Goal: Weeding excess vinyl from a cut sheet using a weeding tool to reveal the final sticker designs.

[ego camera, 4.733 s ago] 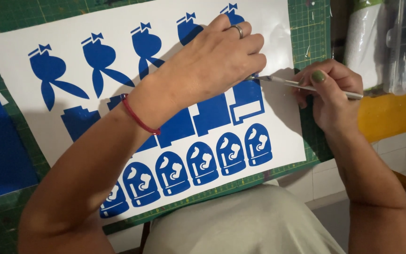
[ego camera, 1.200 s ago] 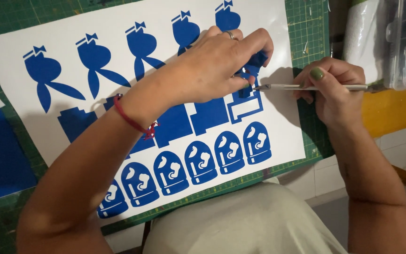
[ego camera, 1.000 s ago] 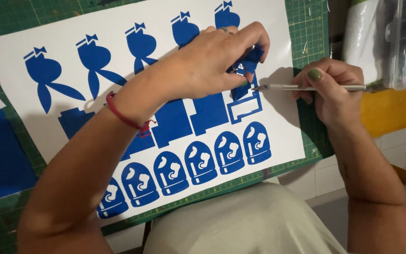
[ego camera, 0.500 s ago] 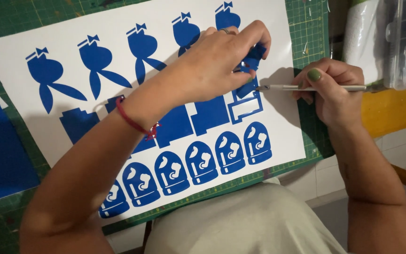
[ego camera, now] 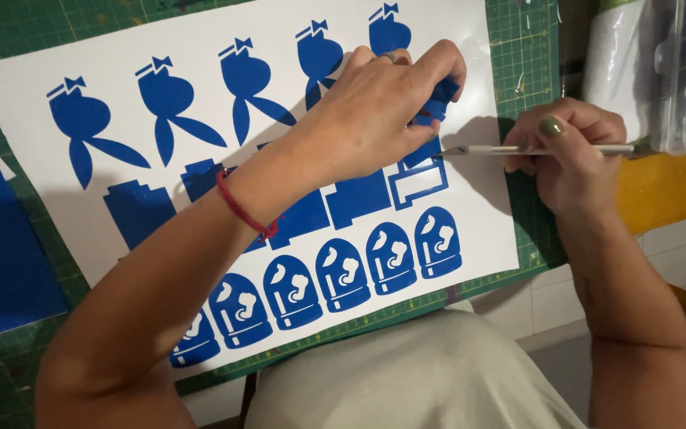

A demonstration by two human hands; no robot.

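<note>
Two hands meet near the white sheet's (ego camera: 486, 214) right edge — the left hand (ego camera: 375, 119) pinches a blue vinyl scrap (ego camera: 441, 97), while the right hand (ego camera: 573, 147) grips a weeding tool (ego camera: 541, 149) lying crosswise, tip just below the scrap.

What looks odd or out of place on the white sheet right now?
One blue scrap is lifted off the sheet, pinched and crumpled in the left hand, beside the right hand's tool. The other blue shapes lie flat in rows.
</note>
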